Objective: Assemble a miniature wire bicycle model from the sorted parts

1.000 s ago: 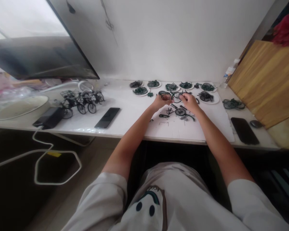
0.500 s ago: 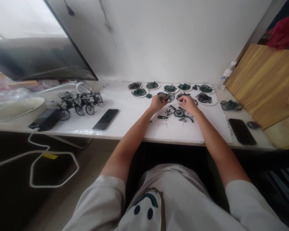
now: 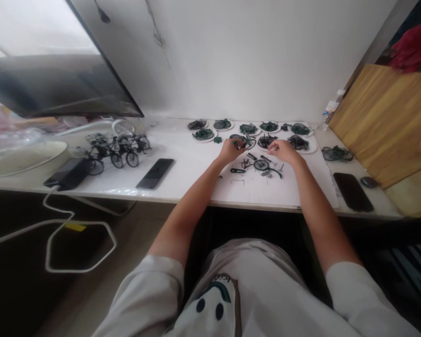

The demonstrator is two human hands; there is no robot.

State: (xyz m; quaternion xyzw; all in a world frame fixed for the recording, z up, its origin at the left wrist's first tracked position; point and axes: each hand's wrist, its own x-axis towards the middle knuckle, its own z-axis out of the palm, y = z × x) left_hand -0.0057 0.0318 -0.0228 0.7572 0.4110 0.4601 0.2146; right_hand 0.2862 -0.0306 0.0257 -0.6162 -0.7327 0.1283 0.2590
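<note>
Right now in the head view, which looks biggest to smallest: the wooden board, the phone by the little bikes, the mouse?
1. wooden board
2. phone by the little bikes
3. mouse
None look alike in size.

Two phones (image 3: 155, 173) (image 3: 352, 191), two hands (image 3: 231, 150) (image 3: 284, 150)

A dark screen (image 3: 56, 79) leans over the back left of the worktop (image 3: 182, 182). Below it stands a cluster of finished model bicycles (image 3: 115, 149), with a wide pale dish (image 3: 24, 157) at the far left edge. A black power brick (image 3: 67, 173) lies near the front edge, and its white cable (image 3: 80, 234) hangs off it. One phone (image 3: 155, 172) lies just right of the brick. A second phone (image 3: 352, 191) lies towards the front right corner, a mouse (image 3: 367, 181) beside it. A wooden board (image 3: 389, 117) leans at the right end, with a heap of small wheels (image 3: 337, 153) at its foot.
</note>
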